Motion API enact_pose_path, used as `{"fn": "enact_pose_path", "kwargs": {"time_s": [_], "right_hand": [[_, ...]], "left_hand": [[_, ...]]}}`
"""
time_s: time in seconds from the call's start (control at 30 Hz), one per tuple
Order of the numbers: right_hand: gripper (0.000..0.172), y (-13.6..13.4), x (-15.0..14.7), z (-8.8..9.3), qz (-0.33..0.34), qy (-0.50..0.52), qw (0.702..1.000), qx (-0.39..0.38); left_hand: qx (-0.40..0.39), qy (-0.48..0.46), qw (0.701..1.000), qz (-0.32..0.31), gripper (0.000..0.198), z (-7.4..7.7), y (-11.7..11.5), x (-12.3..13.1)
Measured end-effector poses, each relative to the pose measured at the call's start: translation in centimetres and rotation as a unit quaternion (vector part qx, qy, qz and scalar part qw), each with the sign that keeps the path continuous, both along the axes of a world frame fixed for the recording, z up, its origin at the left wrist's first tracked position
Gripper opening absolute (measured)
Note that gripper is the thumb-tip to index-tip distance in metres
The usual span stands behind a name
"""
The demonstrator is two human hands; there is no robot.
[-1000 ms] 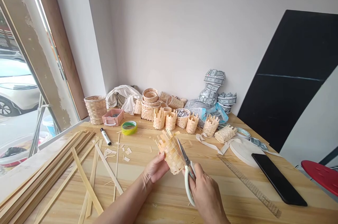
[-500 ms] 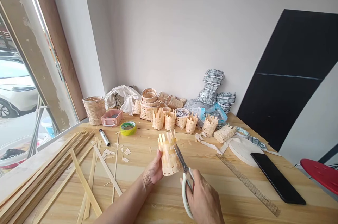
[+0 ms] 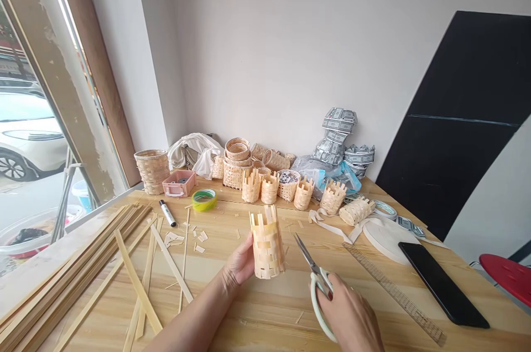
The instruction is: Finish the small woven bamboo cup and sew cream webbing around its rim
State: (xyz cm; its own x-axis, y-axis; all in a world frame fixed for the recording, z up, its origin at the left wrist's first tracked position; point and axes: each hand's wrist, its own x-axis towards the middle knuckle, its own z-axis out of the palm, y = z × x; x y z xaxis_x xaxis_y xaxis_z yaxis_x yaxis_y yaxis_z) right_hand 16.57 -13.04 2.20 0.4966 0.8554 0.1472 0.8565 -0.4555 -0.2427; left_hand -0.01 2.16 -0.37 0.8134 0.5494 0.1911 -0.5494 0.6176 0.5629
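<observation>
My left hand (image 3: 239,261) holds an upright woven bamboo basket body (image 3: 267,244) from below and behind, its strip ends standing up unfinished at the top. My right hand (image 3: 347,308) grips a pair of white-handled scissors (image 3: 317,280) through the loops. The blades point up and to the left and are nearly closed. They stand apart from the woven body, with a gap of bare table between them. The fingers of my left hand are partly hidden behind the weave.
Loose bamboo strips (image 3: 70,269) and scraps cover the left of the wooden table (image 3: 257,308). Along the back stand several small baskets (image 3: 269,189), a pink box (image 3: 178,183), tape (image 3: 203,200) and a marker (image 3: 167,213). A ruler (image 3: 394,294) and a black tablet (image 3: 443,283) lie right.
The scissors have come away from the woven body and moved right with my right hand. The body has turned from tilted to upright in my left hand.
</observation>
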Motion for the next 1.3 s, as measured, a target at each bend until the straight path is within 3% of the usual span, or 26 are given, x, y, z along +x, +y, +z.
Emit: {"fn": "enact_pose_path", "kwargs": {"time_s": [0.17, 0.3, 0.47, 0.57, 0.63, 0.73, 0.8, 0.83, 0.87, 1.07, 1.2, 1.3], "right_hand": [[0.018, 0.2, 2.8, -2.3, 0.005, -0.062, 0.998, -0.008], [0.014, 0.1, 3.8, -3.4, 0.036, -0.084, 0.996, -0.018], [0.014, -0.5, 4.0, -1.9, 0.064, -0.083, 0.994, -0.037], [0.021, -0.1, 3.2, 0.2, 0.109, 0.036, 0.993, 0.032], [0.033, 0.8, 2.1, 1.3, 0.145, 0.204, 0.961, 0.12], [0.052, 2.7, 0.0, 1.9, 0.226, 0.427, 0.851, 0.206], [0.058, 4.2, -1.2, 1.6, 0.28, 0.505, 0.787, 0.218], [0.059, 4.9, -1.7, 1.3, 0.292, 0.517, 0.773, 0.222], [0.059, 5.5, -1.9, 1.0, 0.293, 0.513, 0.773, 0.23], [0.062, 7.7, -2.0, -0.2, 0.264, 0.358, 0.841, 0.307], [0.061, 8.5, -1.8, -1.2, 0.288, 0.326, 0.854, 0.287], [0.061, 8.8, -1.5, -2.2, 0.293, 0.341, 0.85, 0.275]], "left_hand": [[0.049, 0.028, 0.993, 0.106, 0.034, 0.0, 0.1, 0.1], [0.07, 0.035, 0.993, 0.094, 0.034, 0.5, 0.3, 0.3], [0.107, 0.056, 0.992, 0.045, 0.045, 0.8, 0.3, 0.4], [0.116, 0.064, 0.991, 0.033, 0.042, 0.8, 0.1, 0.6], [0.121, 0.071, 0.99, 0.022, 0.039, 0.7, -0.2, 0.7], [0.136, 0.072, 0.988, 0.017, 0.041, 0.9, -0.6, 0.8], [0.152, 0.072, 0.986, 0.018, 0.044, 1.2, -0.7, 0.7], [0.163, 0.073, 0.984, 0.018, 0.047, 1.4, -0.7, 0.7], [0.177, 0.076, 0.981, 0.021, 0.052, 1.5, -0.7, 0.6], [0.252, 0.156, 0.948, 0.113, 0.086, 1.6, 0.1, 0.5], [0.26, 0.174, 0.938, 0.147, 0.093, 0.4, 0.8, 0.5], [0.261, 0.172, 0.938, 0.152, 0.087, -0.3, 1.1, 0.6]]}}
